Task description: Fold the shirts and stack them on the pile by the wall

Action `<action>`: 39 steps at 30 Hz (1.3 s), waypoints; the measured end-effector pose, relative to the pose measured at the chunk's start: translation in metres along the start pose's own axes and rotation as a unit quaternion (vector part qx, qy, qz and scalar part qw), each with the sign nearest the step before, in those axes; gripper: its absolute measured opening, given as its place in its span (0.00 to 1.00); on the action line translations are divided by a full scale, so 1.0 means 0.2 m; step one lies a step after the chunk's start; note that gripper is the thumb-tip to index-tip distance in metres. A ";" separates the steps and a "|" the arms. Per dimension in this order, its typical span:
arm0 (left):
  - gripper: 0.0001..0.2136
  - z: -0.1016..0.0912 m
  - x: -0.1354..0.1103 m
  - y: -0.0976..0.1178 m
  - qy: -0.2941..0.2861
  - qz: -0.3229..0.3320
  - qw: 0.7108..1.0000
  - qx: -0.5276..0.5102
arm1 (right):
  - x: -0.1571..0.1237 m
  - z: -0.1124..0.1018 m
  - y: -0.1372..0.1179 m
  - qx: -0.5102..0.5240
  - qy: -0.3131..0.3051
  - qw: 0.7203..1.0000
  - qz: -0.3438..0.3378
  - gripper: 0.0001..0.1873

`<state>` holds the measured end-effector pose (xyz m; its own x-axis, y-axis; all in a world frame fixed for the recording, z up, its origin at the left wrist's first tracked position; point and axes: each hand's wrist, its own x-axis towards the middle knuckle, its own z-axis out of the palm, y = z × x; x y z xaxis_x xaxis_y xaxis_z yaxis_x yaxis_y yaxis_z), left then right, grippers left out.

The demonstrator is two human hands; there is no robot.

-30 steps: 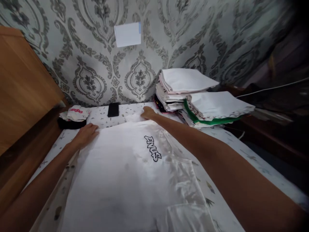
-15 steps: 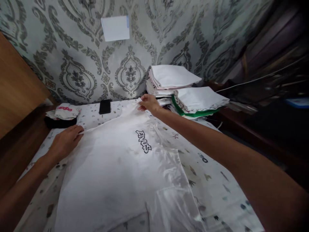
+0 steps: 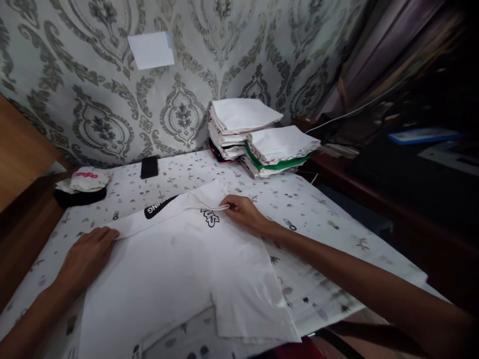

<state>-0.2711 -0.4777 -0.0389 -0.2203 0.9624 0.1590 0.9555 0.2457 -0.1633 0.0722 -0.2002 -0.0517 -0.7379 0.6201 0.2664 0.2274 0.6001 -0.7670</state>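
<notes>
A white T-shirt (image 3: 168, 269) with black lettering lies spread on a patterned sheet, its far side folded over toward me. Part of a black print shows on the folded strip, and the fold half covers the lettering on the chest. My right hand (image 3: 243, 212) pinches the shirt's collar edge near that lettering. At the other end of the fold, my left hand (image 3: 92, 252) has its fingers closed on the cloth at the shirt's left edge.
Two stacks of folded clothes, a taller stack (image 3: 243, 117) and a lower stack (image 3: 280, 144), stand by the wall. A black phone (image 3: 149, 167) lies left of them. Small folded clothes (image 3: 84, 182) sit at the far left corner. A dark desk (image 3: 411, 179) borders the right side.
My right hand has brought the collar edge toward me, folding the shirt's far side over. My left hand has come slightly nearer with its edge. The view has turned a little to the right.
</notes>
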 end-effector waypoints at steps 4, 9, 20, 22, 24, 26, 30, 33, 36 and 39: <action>0.22 0.00 0.01 -0.03 -0.004 -0.004 0.999 0.041 | 0.00 -0.03 0.01 0.009 0.001 1.000 -0.017 0.10; 0.22 -0.04 0.02 -0.03 -0.008 -0.032 0.998 0.044 | -0.03 -0.06 0.05 0.000 -0.002 1.000 -0.026 0.12; 0.21 -0.04 0.03 0.02 -0.018 0.004 1.000 0.010 | 0.17 -0.15 -0.01 -0.234 -0.024 0.971 0.043 0.15; 0.20 -0.05 0.04 0.03 -0.013 0.003 1.000 -0.004 | 0.31 -0.13 -0.01 -0.250 -0.005 0.959 0.135 0.16; 0.20 -0.04 0.05 0.03 -0.011 0.003 1.000 -0.016 | 0.42 -0.11 -0.01 -0.249 0.009 0.945 0.211 0.18; 0.20 -0.04 0.06 0.04 -0.010 0.001 1.000 -0.022 | 0.50 -0.08 0.00 -0.229 0.025 0.937 0.263 0.16; 0.21 -0.02 0.08 0.04 -0.013 -0.011 0.999 -0.033 | 0.54 -0.04 0.06 -0.189 0.045 0.931 0.310 0.08; 0.21 -0.02 0.09 0.05 -0.016 -0.014 0.999 -0.044 | 0.55 -0.03 0.11 -0.182 0.053 0.931 0.311 0.10; 0.20 -0.04 0.10 0.05 -0.021 -0.003 0.997 -0.070 | 0.56 -0.01 0.15 -0.184 0.066 0.930 0.312 0.11; 0.21 -0.07 0.12 0.02 -0.050 -0.031 0.988 -0.144 | 0.58 0.00 0.16 -0.192 0.066 0.929 0.309 0.11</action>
<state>-0.2702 -0.4553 -0.0225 -0.2854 0.9565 0.0612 0.9524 0.2759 0.1295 -0.0061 -0.1089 -0.0464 -0.3119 0.9478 -0.0661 0.8106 0.2292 -0.5388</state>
